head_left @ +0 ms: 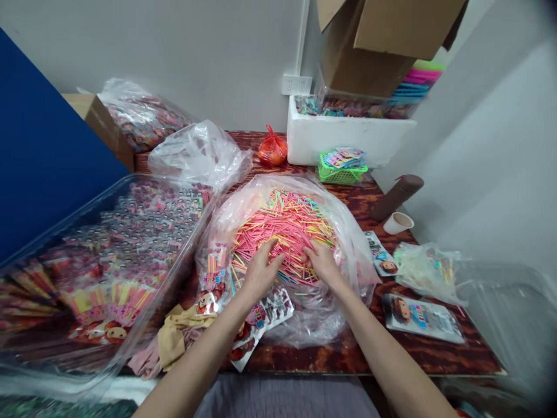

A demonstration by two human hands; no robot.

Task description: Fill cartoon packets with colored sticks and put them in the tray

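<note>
A heap of thin coloured sticks, mostly pink with some yellow, green and blue, fills an open clear plastic bag on the table. Over the front of the heap is my left hand, its thumb and fingers spread apart. My right hand is at the heap's right side, fingers bent together on pink sticks; its fingertips are partly hidden. Left of the heap lies a filled printed pouch. Flat printed pouches lie below my left hand, partly covered by my forearm.
A large clear tub of filled pouches stands left, with crumpled cloths beside it. At the back are a red bag, a green basket and a white foam box. A brown bottle and paper cup stand right.
</note>
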